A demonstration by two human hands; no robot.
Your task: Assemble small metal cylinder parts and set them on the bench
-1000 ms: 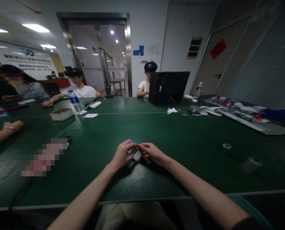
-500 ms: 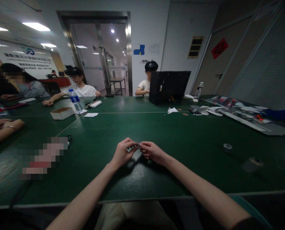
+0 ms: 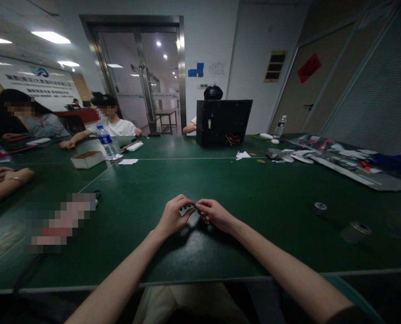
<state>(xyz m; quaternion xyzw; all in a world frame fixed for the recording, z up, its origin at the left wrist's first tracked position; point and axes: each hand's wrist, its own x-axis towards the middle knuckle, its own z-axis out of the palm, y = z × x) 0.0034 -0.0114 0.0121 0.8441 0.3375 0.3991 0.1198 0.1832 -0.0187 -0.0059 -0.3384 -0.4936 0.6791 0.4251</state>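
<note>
My left hand (image 3: 173, 217) and my right hand (image 3: 213, 214) meet fingertip to fingertip just above the green table (image 3: 220, 180), near its front edge. Between their pinched fingers sits a small pale object (image 3: 187, 209); it is too small to name. Both hands have their fingers curled closed around it. My forearms reach in from the bottom of the view.
A black open case (image 3: 223, 122) stands at the far side with a person behind it. Other people sit at the left, with a water bottle (image 3: 105, 142) and a shallow box (image 3: 87, 160). Two small metal rolls (image 3: 319, 208) lie at the right, cluttered trays (image 3: 349, 163) beyond.
My hands have stayed together in nearly the same spot. The black case at the far side has shifted left and now hides more of the person behind it.
</note>
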